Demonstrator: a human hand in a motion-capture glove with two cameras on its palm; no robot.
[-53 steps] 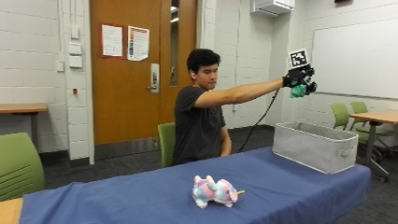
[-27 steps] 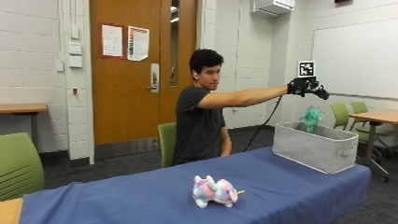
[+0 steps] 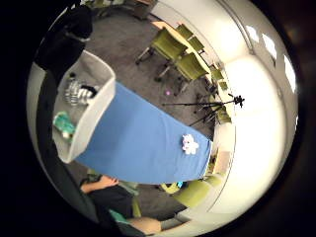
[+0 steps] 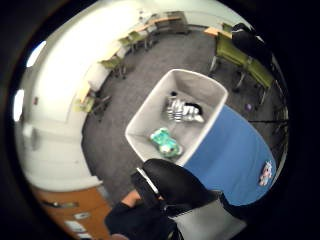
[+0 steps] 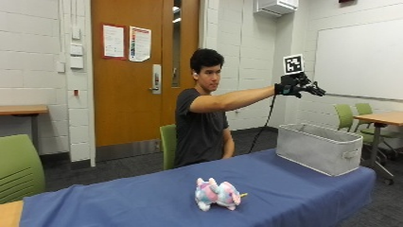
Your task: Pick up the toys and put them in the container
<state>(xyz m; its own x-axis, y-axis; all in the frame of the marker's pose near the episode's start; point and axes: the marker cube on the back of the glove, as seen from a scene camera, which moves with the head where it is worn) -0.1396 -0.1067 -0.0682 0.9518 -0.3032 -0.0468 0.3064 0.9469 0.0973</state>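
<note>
Above the grey container [image 5: 319,148] the gloved right hand [image 5: 301,87] hangs fingers spread; the teal toy [image 4: 165,142] it dropped now lies inside

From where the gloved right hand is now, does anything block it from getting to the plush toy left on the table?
Probably not. The right hand hovers open above the container, holding nothing, and the plush toy lies alone on the blue tablecloth.
</note>
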